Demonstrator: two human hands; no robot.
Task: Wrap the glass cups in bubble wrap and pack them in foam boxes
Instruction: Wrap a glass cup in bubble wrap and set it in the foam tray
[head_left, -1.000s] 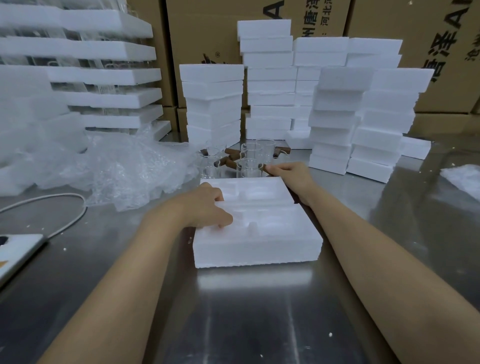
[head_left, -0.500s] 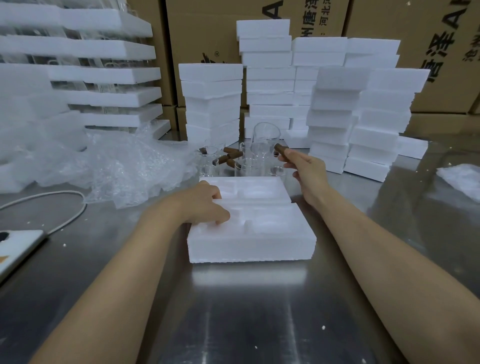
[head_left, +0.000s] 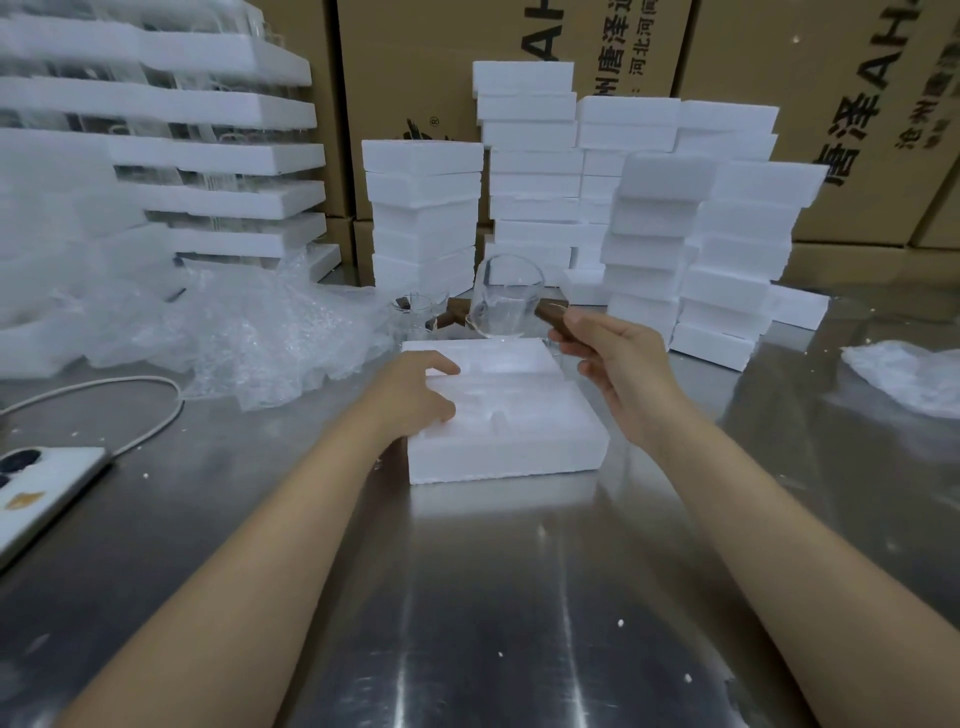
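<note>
The right hand (head_left: 618, 374) pinches the brown wooden handle of a clear glass cup (head_left: 506, 304), lifted just at 12 o'clock of the white moulded foam box (head_left: 519, 447). The left hand (head_left: 415, 395) grips the box's 9 o'clock rim, fingers curled. The cup is bare and the box's recesses look empty. Crumpled clear bubble wrap (head_left: 260, 332) lies at 10 o'clock on the steel surface (head_left: 493, 597), so wrapping and packing both seem left to do.
</note>
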